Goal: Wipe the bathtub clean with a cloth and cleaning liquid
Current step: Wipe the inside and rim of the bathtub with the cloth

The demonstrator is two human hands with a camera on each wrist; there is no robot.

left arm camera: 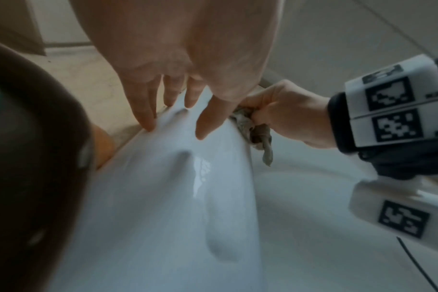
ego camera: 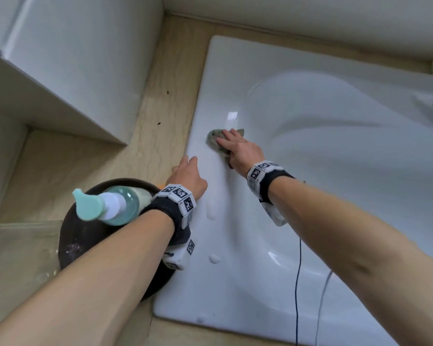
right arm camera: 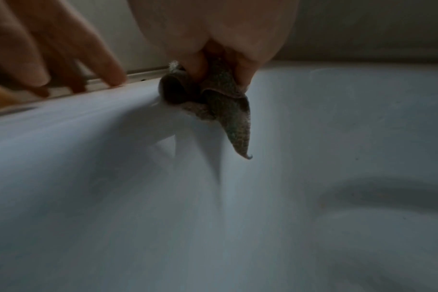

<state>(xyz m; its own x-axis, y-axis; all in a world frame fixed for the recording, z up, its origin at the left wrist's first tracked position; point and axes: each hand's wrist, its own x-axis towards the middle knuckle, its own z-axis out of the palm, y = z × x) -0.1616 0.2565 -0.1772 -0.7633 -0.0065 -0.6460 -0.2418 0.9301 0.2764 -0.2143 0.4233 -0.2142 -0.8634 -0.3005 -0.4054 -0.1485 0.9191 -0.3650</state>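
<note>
Glossy white bathtub (ego camera: 235,221) rim | right hand (ego camera: 238,148) grips crumpled (speckled) cloth (ego camera: 214,138)

Both bare forearms reach forward toward twelve o'clock, each wrist banded (black strap, white tagged blocks). The left hand (ego camera: 189,174) lies with straight, spread fingers (left arm camera: 148,116), fingertips down. At its two o'clock, the right hand (ego camera: 240,151) bunches its fingers (right arm camera: 196,65) closed.

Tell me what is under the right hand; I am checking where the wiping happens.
Under the right hand lies the grey cloth, held against the bathtub's white rim. The rim beneath the cloth is covered, so it cannot be seen.
</note>
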